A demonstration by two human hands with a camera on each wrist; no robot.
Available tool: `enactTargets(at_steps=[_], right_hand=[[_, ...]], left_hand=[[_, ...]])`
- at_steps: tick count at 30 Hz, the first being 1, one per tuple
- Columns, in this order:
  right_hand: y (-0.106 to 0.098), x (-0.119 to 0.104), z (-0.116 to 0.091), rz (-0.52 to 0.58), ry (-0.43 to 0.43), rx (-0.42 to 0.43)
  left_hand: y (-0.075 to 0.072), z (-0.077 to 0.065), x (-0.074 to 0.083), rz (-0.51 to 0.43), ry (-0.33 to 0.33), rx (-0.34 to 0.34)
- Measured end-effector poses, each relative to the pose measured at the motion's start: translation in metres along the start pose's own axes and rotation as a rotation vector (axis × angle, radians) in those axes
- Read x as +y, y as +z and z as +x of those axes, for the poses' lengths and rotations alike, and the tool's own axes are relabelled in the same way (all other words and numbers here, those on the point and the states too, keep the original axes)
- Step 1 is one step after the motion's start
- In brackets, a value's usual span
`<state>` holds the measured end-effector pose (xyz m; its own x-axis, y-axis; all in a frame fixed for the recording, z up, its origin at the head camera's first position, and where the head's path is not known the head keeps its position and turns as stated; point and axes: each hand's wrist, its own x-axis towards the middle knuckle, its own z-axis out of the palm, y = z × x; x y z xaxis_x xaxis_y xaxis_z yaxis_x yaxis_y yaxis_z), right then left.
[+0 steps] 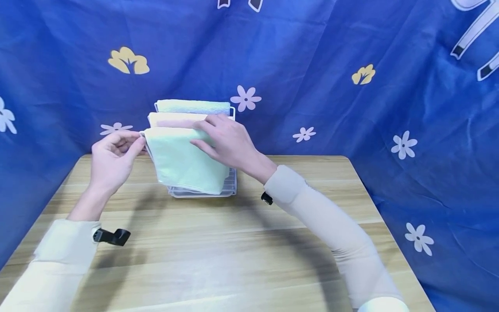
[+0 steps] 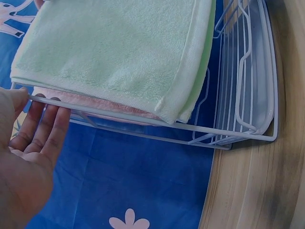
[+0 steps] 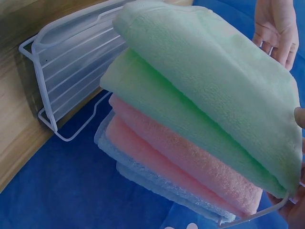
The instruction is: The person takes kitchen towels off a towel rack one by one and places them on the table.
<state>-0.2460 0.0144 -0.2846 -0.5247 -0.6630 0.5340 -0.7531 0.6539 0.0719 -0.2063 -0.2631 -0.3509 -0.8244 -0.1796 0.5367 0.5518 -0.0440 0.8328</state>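
A light green towel (image 1: 183, 160) hangs folded over the front bar of a white wire rack (image 2: 252, 135). Behind it hang a pink towel (image 3: 190, 143) and a light blue towel (image 3: 162, 183), each over its own bar. My left hand (image 1: 111, 162) pinches the rack's wire at the upper left corner, thumb on one side and fingers curled behind. At the upper right of the green towel, my right hand (image 1: 230, 141) grips its top edge, thumb in front and fingers behind. The right hand is mostly cut off in the right wrist view.
The rack's base holds a pale tray (image 3: 71, 62) and stands on a wood-grain table (image 1: 218, 247), near its back edge. A blue curtain (image 1: 296, 78) printed with flowers hangs behind and at both sides. Black wrist mounts (image 1: 113, 236) sit on both sleeves.
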Motion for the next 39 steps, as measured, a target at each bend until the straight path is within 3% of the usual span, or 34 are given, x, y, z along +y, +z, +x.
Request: enactTargets(at_steps=[10, 39], right_hand=[[0.0019, -0.0017, 0.0056, -0.018, -0.015, 0.013], [-0.0051, 0.0001, 0.0077, -0.016, -0.035, 0.079]], left_hand=[[-0.0030, 0.0009, 0.0062, 0.018, 0.009, -0.047], [-0.0055, 0.0018, 0.0052, 0.053, -0.008, -0.066]])
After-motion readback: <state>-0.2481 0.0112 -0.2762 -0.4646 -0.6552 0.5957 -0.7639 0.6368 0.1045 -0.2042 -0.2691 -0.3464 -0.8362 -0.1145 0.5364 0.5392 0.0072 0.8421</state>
